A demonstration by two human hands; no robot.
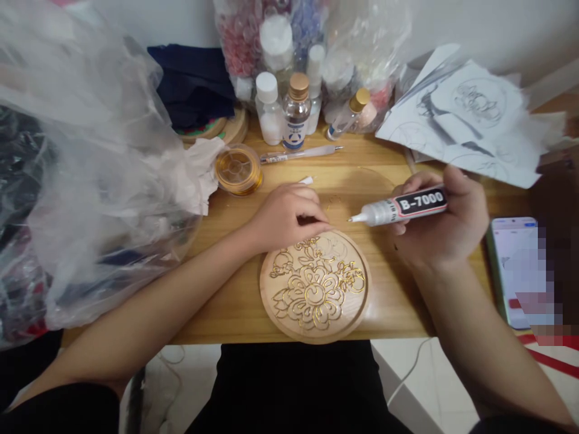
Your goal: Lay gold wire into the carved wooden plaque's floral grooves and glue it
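Note:
My right hand [446, 223] is wrapped round a tube of B-7000 glue [402, 206]. Its thin nozzle points left, above the table and just beyond the upper right rim of a round wooden board [265, 289]. On the board, gold wire outlines form a large flower [314, 293] and smaller motifs; thin drawn lines show near the top. My left hand [294, 217] rests over the board's upper edge, thumb and fingers pinched together. Whatever lies between those fingertips is too small or hidden to make out. Behind its knuckles pokes a small white tip [307, 179].
A spool of gold wire [238, 170], a pen [301, 155] and several small bottles [296, 114] stand or lie at the back. Plastic bags [104, 181] crowd the left side. Printed sheets [470, 114] lie at the back right, with a phone [515, 271] near the right edge.

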